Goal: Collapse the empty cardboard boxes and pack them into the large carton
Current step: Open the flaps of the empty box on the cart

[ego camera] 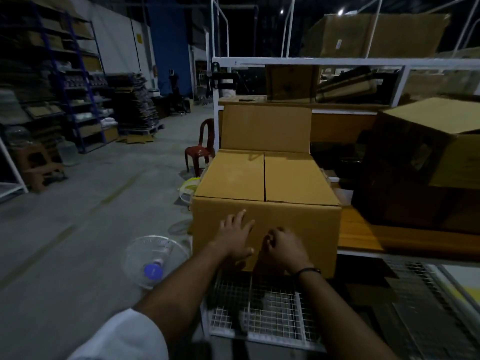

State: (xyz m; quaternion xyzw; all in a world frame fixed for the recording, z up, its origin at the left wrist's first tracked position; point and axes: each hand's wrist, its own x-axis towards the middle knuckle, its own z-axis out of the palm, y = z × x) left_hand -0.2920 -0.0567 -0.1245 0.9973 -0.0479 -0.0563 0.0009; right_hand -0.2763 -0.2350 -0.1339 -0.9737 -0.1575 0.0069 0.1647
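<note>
Over a wire shelf [272, 307], left hand [235, 237] lies flat on carton [298, 222], right hand [283, 249] curled.

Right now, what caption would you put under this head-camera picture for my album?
Left hand flat and right hand curled against a cardboard box with its back flap up.

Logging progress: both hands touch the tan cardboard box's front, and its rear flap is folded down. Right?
Not quite: the head view shows the rear flap of the tan cardboard box standing upright. The left hand and right hand do touch its front.
</note>
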